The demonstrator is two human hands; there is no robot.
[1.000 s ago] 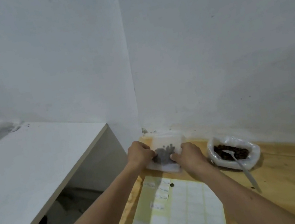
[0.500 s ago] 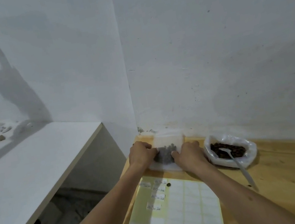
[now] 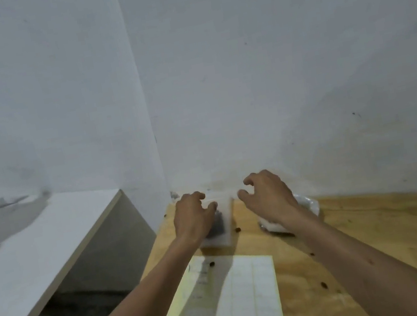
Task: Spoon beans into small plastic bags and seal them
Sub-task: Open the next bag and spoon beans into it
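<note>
Both grips are released now: my left hand [image 3: 193,217] rests with loose fingers on the small bag of beans [image 3: 221,226], which lies flat on the table [image 3: 380,225] near the wall corner, and my right hand [image 3: 267,197] hovers beside it, holding nothing. I judge the bag light, soft and a little slippery, so I would pinch it at the top strip, not at the belly where the beans shift.

On the wooden table [image 3: 368,235], the small clear plastic bag of dark beans [image 3: 221,229] lies under my left hand [image 3: 193,219]. My right hand [image 3: 267,197] is right of it, above the bigger crinkled bean bag [image 3: 307,205]. White sticker sheet [image 3: 240,299] lies nearer me, pale shelf [image 3: 36,249] off left.
</note>
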